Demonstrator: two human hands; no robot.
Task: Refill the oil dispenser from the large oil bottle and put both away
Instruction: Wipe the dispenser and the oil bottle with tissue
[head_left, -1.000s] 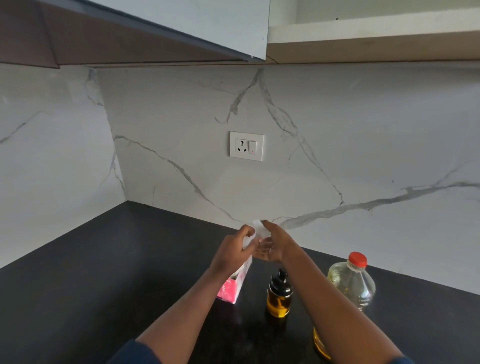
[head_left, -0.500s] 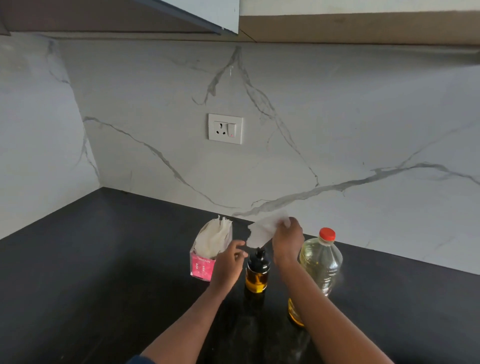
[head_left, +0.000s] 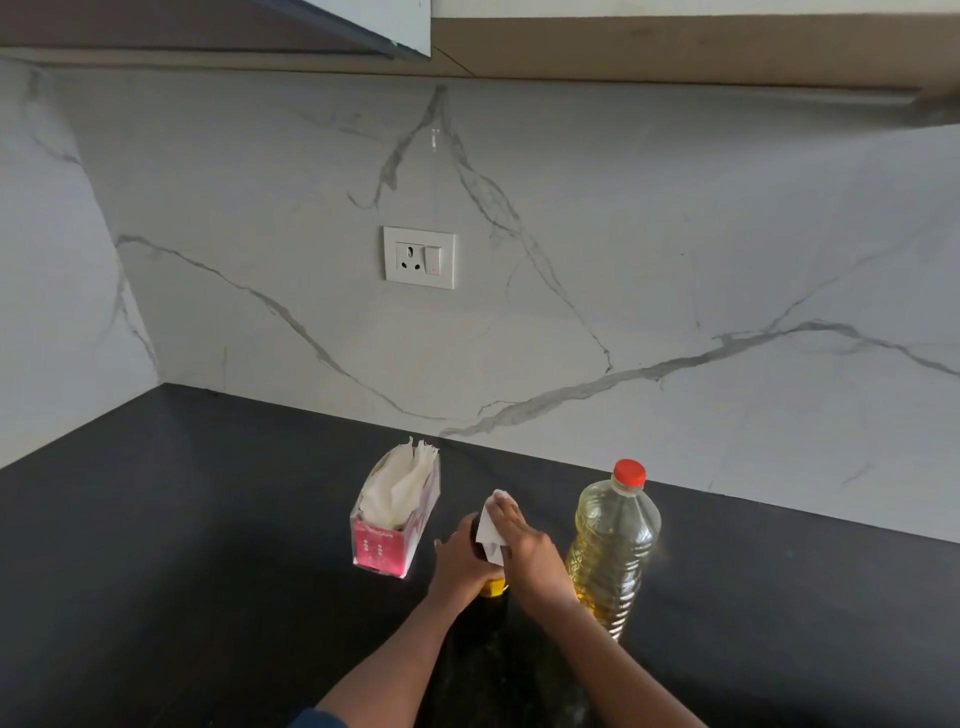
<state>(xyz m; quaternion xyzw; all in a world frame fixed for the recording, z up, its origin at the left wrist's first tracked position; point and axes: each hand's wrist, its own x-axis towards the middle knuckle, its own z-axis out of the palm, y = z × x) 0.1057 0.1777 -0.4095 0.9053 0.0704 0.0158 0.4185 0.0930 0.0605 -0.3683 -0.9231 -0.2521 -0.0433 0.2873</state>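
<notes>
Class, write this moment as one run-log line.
left hand: grips dispenser | right hand: holds tissue against dispenser | oil bottle: capped, upright

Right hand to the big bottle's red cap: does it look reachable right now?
Probably yes. The large oil bottle stands upright just right of the right hand, its red cap bare with nothing between. But that hand holds a tissue against the dispenser, so it isn't free.
</notes>
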